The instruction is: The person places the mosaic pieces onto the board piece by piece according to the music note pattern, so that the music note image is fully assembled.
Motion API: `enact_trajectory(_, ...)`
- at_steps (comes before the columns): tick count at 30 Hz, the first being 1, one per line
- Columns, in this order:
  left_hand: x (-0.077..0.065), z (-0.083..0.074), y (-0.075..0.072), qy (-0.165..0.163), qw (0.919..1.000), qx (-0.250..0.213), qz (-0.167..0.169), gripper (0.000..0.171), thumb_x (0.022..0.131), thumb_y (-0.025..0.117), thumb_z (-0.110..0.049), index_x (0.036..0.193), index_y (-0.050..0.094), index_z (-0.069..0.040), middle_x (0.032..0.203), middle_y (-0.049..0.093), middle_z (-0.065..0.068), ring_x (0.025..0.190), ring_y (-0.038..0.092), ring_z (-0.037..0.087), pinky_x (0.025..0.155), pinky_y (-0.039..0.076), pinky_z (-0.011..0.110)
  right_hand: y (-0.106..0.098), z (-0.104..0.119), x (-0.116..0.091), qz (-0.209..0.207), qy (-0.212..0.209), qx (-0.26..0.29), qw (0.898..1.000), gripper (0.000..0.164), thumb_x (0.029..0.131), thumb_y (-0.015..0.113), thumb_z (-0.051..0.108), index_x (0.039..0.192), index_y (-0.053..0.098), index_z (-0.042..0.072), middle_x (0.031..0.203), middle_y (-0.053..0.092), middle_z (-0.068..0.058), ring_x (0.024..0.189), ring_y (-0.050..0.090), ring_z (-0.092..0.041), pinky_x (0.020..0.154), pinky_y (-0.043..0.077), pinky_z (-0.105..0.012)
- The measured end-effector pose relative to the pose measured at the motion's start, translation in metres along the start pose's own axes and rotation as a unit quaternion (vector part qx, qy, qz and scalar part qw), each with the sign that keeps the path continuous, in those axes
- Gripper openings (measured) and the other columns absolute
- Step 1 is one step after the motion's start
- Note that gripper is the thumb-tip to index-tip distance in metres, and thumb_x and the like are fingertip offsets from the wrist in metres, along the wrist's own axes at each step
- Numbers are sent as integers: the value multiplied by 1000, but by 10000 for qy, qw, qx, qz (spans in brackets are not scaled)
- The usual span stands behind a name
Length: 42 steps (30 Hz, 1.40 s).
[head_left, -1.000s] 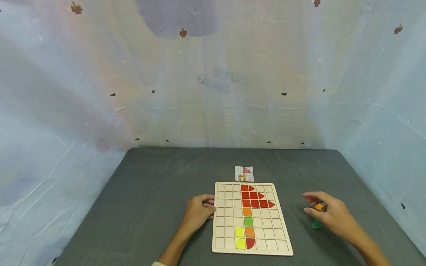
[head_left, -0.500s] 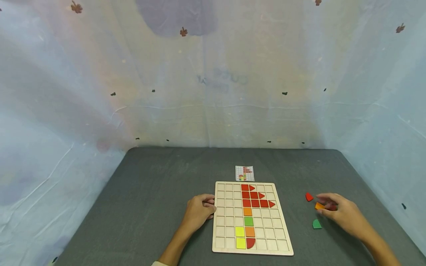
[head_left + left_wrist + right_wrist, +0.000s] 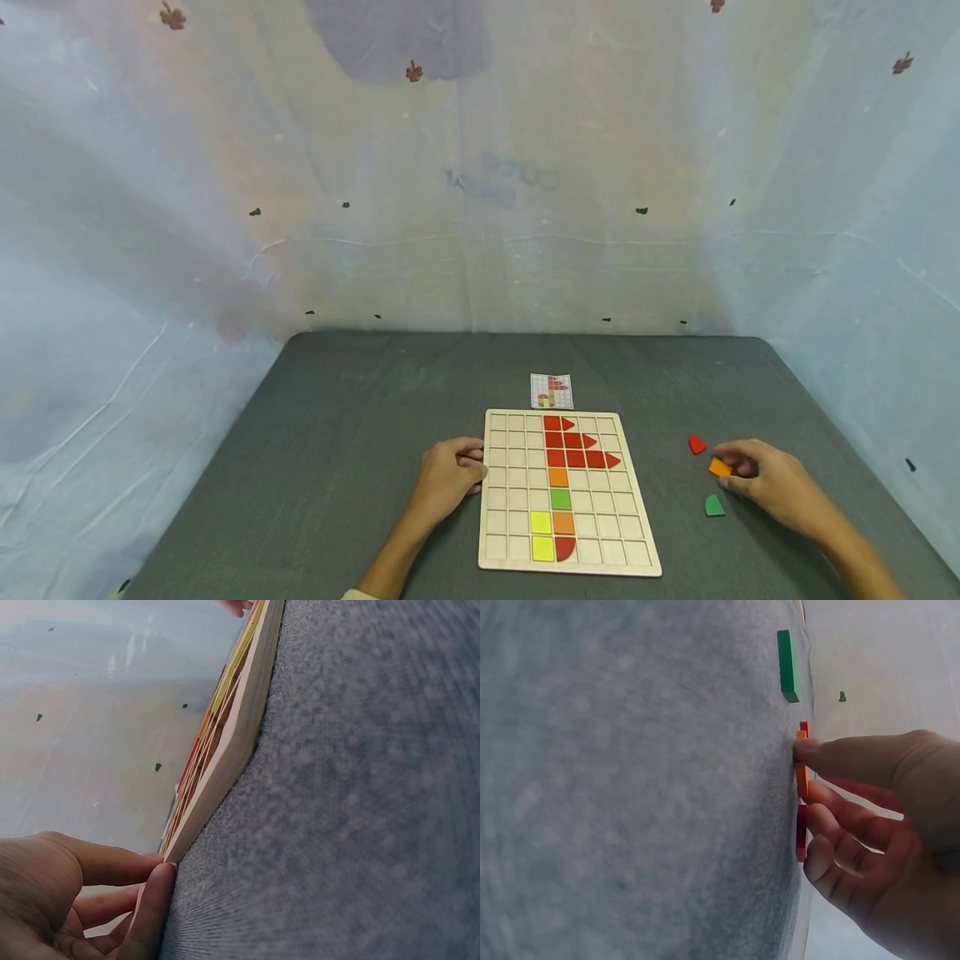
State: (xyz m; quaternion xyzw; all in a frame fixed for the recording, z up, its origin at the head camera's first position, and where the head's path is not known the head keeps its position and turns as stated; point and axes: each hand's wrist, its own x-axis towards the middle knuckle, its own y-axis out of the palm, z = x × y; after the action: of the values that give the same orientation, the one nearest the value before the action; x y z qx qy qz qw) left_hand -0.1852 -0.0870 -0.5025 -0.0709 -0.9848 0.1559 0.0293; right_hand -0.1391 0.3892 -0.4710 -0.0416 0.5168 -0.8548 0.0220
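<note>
A light wooden grid board [image 3: 517, 502] lies on the dark table, with red, orange, green and yellow pieces set in some of its squares. My left hand [image 3: 446, 477] pinches the board's left edge between thumb and index finger. To the right of the board, my right hand [image 3: 776, 483] has thumb and fingertips on an orange square tile [image 3: 720, 467] at the table. A dark red piece [image 3: 802, 834] lies just below the orange tile in the right wrist view, under the other fingers. Beside that hand lie a red piece [image 3: 697, 444] and a green rounded piece [image 3: 714, 506].
A small printed card [image 3: 551, 392] with a coloured grid pattern lies just behind the board. The dark cloth-like table [image 3: 360, 400] reaches back to pale hanging sheeting [image 3: 480, 167], which also closes in both sides.
My right hand has moved right, uncovering the red and green pieces, and its thumb and fingers have come together at the orange tile. The left hand keeps its place on the board.
</note>
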Motion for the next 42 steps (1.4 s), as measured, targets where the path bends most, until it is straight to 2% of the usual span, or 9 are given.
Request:
enact_trajectory(5,0,0,0,-6,10000,19,-15,36,86,73,3,122,73,7,103,73,13,84,70,16,62,63,24,1,0,1,-121,-115,-107,9998,34,86,86,14,117,76,2,104,70,-3,80,52,3,65,49,-24)
enact_trajectory(10,0,0,1,2,10000,22,-25,36,86,73,3,121,73,7,103,73,14,83,70,16,62,63,24,0,0,4,-14,31,-226,9997,27,87,86,17,108,77,2,95,67,1,77,51,1,63,46,-25)
enact_trajectory(17,0,1,1,19,10000,42,-37,36,86,73,3,122,73,8,103,73,14,83,70,16,62,63,24,0,1,4,154,183,-226,9995,25,89,83,17,105,76,-1,96,68,-2,79,54,-5,64,48,-25)
enact_trajectory(22,-1,1,1,15,10000,26,-29,36,86,73,2,121,73,7,104,72,15,84,70,17,62,63,24,0,5,3,23,175,-187,9997,24,88,82,17,104,74,0,98,66,-4,80,53,-8,64,47,-25)
enact_trajectory(26,0,1,0,22,10000,-6,-25,36,86,73,3,122,73,7,104,72,15,84,70,17,62,64,25,-1,11,3,-96,59,-171,9998,24,89,82,16,105,74,0,102,66,-8,84,55,-13,65,48,-26)
enact_trajectory(29,0,0,0,20,10000,-37,-17,35,87,74,3,121,73,7,104,72,15,84,70,17,62,64,25,-1,17,3,-152,-12,-191,9997,25,89,82,16,107,74,0,106,67,-11,90,56,-20,69,48,-32)
enact_trajectory(33,0,0,0,29,10000,-64,7,35,86,74,3,121,73,8,104,72,15,84,70,17,62,64,25,2,27,3,-249,-85,-247,9994,27,88,82,18,108,74,2,107,68,-10,96,56,-25,73,47,-37)
enact_trajectory(37,0,0,0,54,10000,-38,10,35,87,73,3,121,72,8,104,72,16,84,70,17,62,64,25,8,40,4,-279,-374,-158,9988,27,88,84,19,108,73,5,104,67,-4,96,55,-21,72,48,-33)
enact_trajectory(42,1,0,0,55,10000,6,-8,35,87,73,3,121,73,8,103,73,15,83,70,17,62,64,24,16,62,7,-286,-747,22,9968,22,89,86,22,106,75,13,101,67,6,93,52,-13,72,49,-30)
